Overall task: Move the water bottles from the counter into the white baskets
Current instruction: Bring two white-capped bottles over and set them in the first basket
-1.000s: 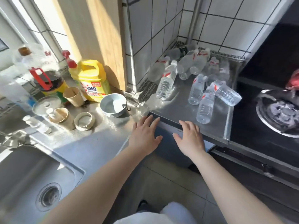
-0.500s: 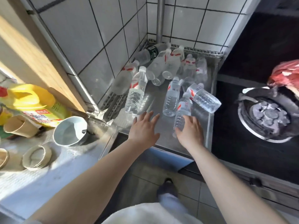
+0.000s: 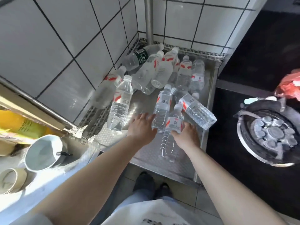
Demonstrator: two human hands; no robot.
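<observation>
Several clear water bottles with red-and-white labels lie jumbled on the steel counter (image 3: 146,148), most of them piled toward the tiled back corner. My right hand (image 3: 186,137) grips the nearest bottle (image 3: 174,122) around its label, with the bottle's base pointing toward me. My left hand (image 3: 142,127) is stretched flat over the counter, its fingertips touching the side of a second bottle (image 3: 162,108). One bottle (image 3: 121,101) stands apart to the left, and another (image 3: 194,109) lies to the right. No white basket is in view.
A gas burner (image 3: 267,135) sits on the black stove right of the counter, with a red bag (image 3: 290,85) behind it. Left of the counter are a white mug (image 3: 42,151), a tape roll (image 3: 11,179) and a yellow jug (image 3: 19,125). A steel pipe (image 3: 149,18) rises in the corner.
Both hands have moved forward from the counter's front edge to the bottles. My right hand has taken hold of the nearest bottle, and my left now touches another.
</observation>
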